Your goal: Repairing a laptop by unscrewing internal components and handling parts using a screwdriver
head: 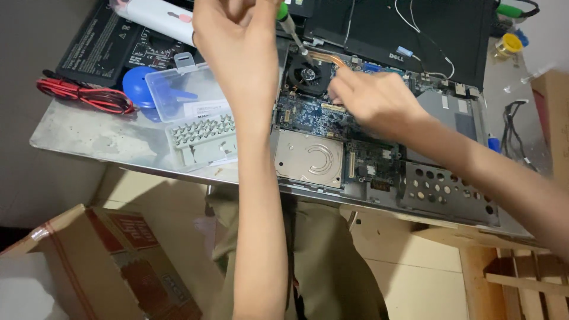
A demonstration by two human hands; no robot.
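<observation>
A: Left hand (237, 41) is high at twelve o'clock, fingers wrapped around a green-handled screwdriver (291, 26), its tip angled down toward the fan (308, 74).

B: And that fan sits near the back edge of the opened laptop (379, 148), at about eleven o'clock on the board. The grip up near the handle looks chosen for twisting rather than pressing.

A: Right hand (376, 101) lies flat across the motherboard (314, 115), fingers narrow and pointing toward the copper heat pipe (332, 58). It holds nothing; I'd say it steadies the chassis.

B: Agreed. At six o'clock on the chassis, the silver drive (308, 159) is seated in its bay, untouched.

A: Over at nine o'clock, a grey bit rack (201, 137) lies open beside a clear plastic lid (184, 92), close enough for a quick swap.

B: Red and black leads (86, 95) lie farther out at nine, apart from the work. A cardboard box (106, 266) waits below the table (77, 133).
</observation>
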